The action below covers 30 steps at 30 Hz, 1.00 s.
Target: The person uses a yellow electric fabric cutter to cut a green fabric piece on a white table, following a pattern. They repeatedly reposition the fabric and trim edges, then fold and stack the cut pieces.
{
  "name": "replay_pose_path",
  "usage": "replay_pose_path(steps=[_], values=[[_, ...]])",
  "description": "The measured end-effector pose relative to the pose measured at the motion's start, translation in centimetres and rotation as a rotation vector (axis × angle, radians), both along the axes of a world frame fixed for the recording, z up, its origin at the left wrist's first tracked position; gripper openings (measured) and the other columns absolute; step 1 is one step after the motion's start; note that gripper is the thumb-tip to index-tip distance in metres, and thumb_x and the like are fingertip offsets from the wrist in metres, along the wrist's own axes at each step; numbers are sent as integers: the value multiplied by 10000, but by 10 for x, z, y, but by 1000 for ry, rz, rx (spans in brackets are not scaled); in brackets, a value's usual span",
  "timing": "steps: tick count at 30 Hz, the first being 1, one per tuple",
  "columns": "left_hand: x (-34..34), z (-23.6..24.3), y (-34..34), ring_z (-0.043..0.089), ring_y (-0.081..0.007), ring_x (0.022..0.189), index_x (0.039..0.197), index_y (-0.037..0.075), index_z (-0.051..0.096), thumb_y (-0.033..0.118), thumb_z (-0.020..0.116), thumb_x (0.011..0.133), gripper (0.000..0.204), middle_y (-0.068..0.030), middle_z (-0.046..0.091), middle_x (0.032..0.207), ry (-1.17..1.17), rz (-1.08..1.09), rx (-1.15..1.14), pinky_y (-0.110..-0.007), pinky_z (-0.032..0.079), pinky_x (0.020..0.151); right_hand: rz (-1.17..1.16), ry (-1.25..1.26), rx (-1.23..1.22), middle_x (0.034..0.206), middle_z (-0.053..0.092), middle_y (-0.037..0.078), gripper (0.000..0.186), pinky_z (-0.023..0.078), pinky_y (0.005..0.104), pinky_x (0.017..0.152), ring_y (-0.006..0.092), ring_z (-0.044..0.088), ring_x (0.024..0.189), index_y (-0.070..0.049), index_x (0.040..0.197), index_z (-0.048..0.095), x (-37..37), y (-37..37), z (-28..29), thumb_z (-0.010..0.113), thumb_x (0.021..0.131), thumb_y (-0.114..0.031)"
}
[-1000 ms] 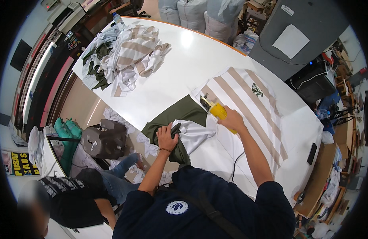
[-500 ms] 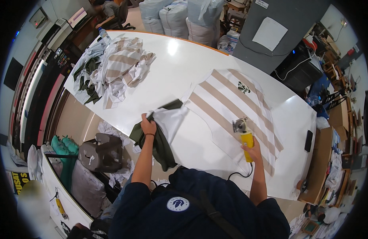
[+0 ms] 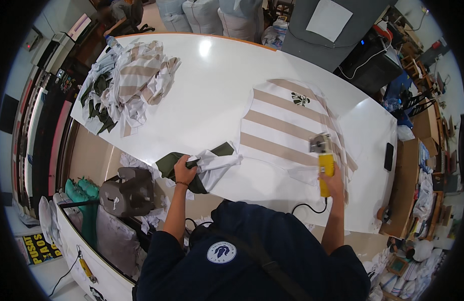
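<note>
My left hand (image 3: 186, 170) is closed on a bunched scrap of fabric (image 3: 216, 169), dark green and white, at the near edge of the white table (image 3: 202, 108). My right hand (image 3: 333, 181) grips the yellow body of an electric rotary cutter (image 3: 326, 168). The cutter's metal head is over the right part of a white-and-beige striped shirt panel (image 3: 279, 123). This panel lies spread out on the table, with a dark print near its far edge. A black cord runs from the cutter's lower end toward my body.
A heap of striped, white and green fabric (image 3: 136, 80) covers the table's far left. A black phone (image 3: 389, 156) lies by the right edge. Left of me stand a grey plastic stool (image 3: 126, 191) and a second yellow cutter (image 3: 87, 270). A person (image 3: 122, 12) sits far left.
My left hand has drawn the green and white fabric left and bunched it. The cutter in my right hand has shifted right across the striped panel, which now lies turned differently in view.
</note>
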State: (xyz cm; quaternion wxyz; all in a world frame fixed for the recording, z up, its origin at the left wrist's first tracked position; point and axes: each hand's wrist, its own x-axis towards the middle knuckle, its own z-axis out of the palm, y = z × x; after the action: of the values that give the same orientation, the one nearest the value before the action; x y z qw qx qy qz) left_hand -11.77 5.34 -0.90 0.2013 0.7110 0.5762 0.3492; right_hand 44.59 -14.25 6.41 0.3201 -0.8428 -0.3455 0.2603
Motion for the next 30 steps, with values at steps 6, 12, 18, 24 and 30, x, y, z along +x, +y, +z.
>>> replay_pose_path(steps=[6,12,18,24,30], values=[[-1,-3,-15,617,-356,725,880,6,595,-2,645,670,216,-154,610,782,-172,117,130,-378,510,709,447,154,-85,1103,691,220,718,535,449,883,398,685,1006,-51,1357,512,-130,19,40,781,719,-239],[-8,-24,-15,632,-279,716,956,16,624,-25,549,717,254,-132,623,770,-209,318,159,-353,509,712,570,-17,-320,1065,694,282,747,538,495,868,463,671,995,-23,1379,465,-194,38,45,725,752,-336],[-2,-30,-12,632,-347,784,974,-7,610,-62,486,691,314,-182,624,822,-214,498,198,-400,511,788,632,-121,-355,1020,693,275,687,536,537,838,461,679,948,-21,1340,427,-220,46,45,688,797,-350],[-4,-38,-11,600,-432,827,944,-9,580,-54,497,707,255,-217,623,868,-260,572,224,-447,492,802,627,-98,-360,972,688,278,593,540,558,793,467,684,894,-41,1244,421,-239,65,42,668,826,-381],[0,-34,-10,592,-436,826,937,-5,578,-58,485,691,268,-209,617,867,-242,603,217,-449,487,803,585,-92,-365,992,692,296,614,537,558,812,490,678,915,-30,1241,436,-249,80,36,694,815,-390]])
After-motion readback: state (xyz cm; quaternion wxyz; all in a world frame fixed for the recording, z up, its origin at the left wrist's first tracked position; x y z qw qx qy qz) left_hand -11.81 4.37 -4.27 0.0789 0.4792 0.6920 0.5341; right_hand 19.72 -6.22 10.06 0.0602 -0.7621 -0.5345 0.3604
